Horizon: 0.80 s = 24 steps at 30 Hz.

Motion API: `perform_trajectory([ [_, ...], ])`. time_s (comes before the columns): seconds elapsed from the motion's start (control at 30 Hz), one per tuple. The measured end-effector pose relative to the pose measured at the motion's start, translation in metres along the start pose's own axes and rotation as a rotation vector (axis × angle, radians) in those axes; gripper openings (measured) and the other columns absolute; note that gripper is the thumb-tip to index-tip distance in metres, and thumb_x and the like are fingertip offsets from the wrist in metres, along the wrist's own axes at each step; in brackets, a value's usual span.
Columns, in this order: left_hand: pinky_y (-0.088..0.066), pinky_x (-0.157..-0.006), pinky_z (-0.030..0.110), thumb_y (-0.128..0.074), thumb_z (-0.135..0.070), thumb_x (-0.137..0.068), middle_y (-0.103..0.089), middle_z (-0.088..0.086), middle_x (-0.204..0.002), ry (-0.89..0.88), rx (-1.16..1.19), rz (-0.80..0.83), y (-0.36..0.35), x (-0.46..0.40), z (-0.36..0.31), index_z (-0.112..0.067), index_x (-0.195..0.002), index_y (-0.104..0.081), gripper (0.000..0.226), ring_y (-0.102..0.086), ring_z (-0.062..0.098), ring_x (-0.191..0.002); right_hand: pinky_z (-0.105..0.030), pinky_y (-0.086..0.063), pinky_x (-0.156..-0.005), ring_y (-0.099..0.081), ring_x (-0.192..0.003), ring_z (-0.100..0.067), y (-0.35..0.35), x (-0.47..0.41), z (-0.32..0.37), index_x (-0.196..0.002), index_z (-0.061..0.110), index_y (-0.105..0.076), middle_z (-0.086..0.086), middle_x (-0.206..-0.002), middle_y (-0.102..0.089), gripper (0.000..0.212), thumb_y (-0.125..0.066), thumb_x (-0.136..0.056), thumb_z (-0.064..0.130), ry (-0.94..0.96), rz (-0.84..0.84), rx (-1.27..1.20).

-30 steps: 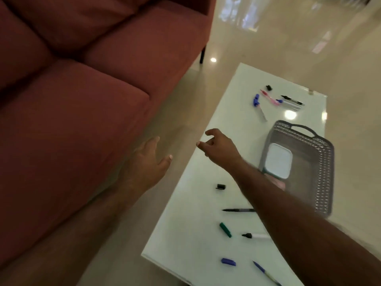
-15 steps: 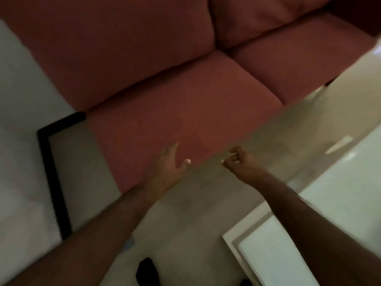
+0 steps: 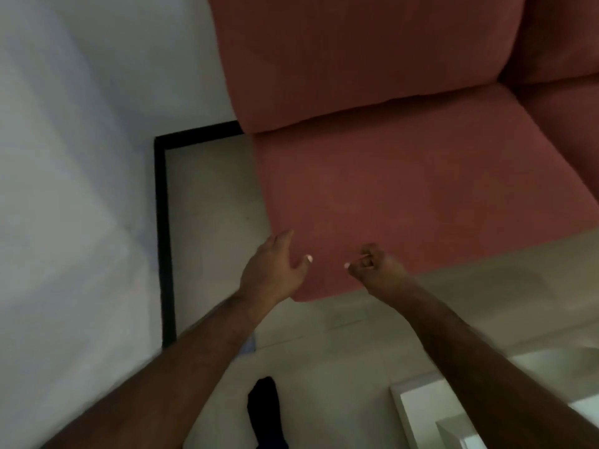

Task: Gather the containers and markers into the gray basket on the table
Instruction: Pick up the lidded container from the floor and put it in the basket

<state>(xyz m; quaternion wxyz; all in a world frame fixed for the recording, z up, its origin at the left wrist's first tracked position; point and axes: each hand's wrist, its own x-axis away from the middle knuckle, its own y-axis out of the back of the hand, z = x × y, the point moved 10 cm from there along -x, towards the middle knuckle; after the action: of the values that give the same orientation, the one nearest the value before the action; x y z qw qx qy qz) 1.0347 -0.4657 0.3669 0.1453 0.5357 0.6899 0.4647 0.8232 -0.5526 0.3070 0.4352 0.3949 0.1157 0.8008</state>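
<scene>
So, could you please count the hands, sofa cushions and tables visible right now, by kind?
Hands: 2 (left hand, right hand)
Sofa cushions: 4 (2 back, 2 seat)
Tables: 1
Total: 7

left hand (image 3: 272, 270) relaxed, right hand (image 3: 377, 270) curled, before red sofa (image 3: 405, 189).

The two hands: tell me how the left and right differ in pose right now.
The left hand is open, fingers extended and thumb spread; the right hand has its fingers curled inward into a loose fist. The left hand shows its back, with its fingers reaching the red sofa seat; the right shows its curled fingertips. Both hold nothing visible and hover at the seat's front edge.
</scene>
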Motion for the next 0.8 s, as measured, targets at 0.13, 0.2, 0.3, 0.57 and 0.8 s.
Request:
perform_trajectory([
  [0.13, -0.046, -0.100, 0.041, -0.058, -0.050, -0.088, -0.050, 0.010, -0.140, 0.058, 0.010, -0.011, 0.011, 0.000, 0.051, -0.019, -0.144, -0.040, 0.067, -0.051, 0.029, -0.125, -0.032, -0.050, -0.081, -0.065, -0.094, -0.022, -0.045, -0.002, 0.037, -0.119, 0.019, -0.056, 0.001, -0.092, -0.067, 0.041, -0.074, -0.086, 0.035, 0.021, 0.053, 0.034],
  [0.2, -0.045, -0.102, 0.041, -0.056, -0.051, -0.089, -0.047, 0.010, -0.144, 0.094, 0.002, -0.005, 0.014, 0.003, 0.078, -0.018, -0.146, -0.036, 0.069, -0.048, 0.028, -0.128, -0.034, -0.053, -0.081, -0.067, -0.093, -0.024, -0.072, -0.003, 0.050, -0.119, 0.018, -0.057, 0.002, -0.089, -0.068, 0.042, -0.075, -0.085, 0.034, 0.023, 0.091, 0.015],
  [0.3, -0.044, -0.104, 0.042, -0.055, -0.051, -0.090, -0.045, 0.009, -0.146, 0.146, 0.017, -0.024, 0.016, 0.010, 0.113, -0.018, -0.148, -0.034, 0.070, -0.046, 0.026, -0.130, -0.041, -0.056, -0.087, -0.069, -0.093, -0.025, -0.114, -0.002, 0.059, -0.124, 0.019, -0.056, 0.000, -0.094, -0.070, 0.050, -0.075, -0.082, 0.039, 0.018, 0.156, -0.027],
  [0.57, -0.043, -0.105, 0.043, -0.056, -0.052, -0.091, -0.045, 0.012, -0.147, 0.338, 0.096, 0.000, -0.028, 0.056, 0.203, -0.017, -0.149, -0.033, 0.072, -0.047, 0.027, -0.130, -0.034, -0.055, -0.084, -0.070, -0.091, -0.022, -0.238, 0.020, 0.050, -0.124, 0.019, -0.054, -0.003, -0.099, -0.072, 0.048, -0.073, -0.085, 0.041, 0.060, 0.383, -0.039],
  [0.8, -0.043, -0.104, 0.039, -0.059, -0.047, -0.092, -0.047, 0.015, -0.144, 0.507, 0.148, 0.042, -0.084, 0.086, 0.285, -0.015, -0.149, -0.034, 0.070, -0.049, 0.029, -0.127, -0.033, -0.053, -0.085, -0.068, -0.089, -0.020, -0.318, 0.014, -0.010, -0.121, 0.020, -0.055, 0.000, -0.091, -0.073, 0.045, -0.072, -0.085, 0.040, -0.008, 0.439, 0.081],
])
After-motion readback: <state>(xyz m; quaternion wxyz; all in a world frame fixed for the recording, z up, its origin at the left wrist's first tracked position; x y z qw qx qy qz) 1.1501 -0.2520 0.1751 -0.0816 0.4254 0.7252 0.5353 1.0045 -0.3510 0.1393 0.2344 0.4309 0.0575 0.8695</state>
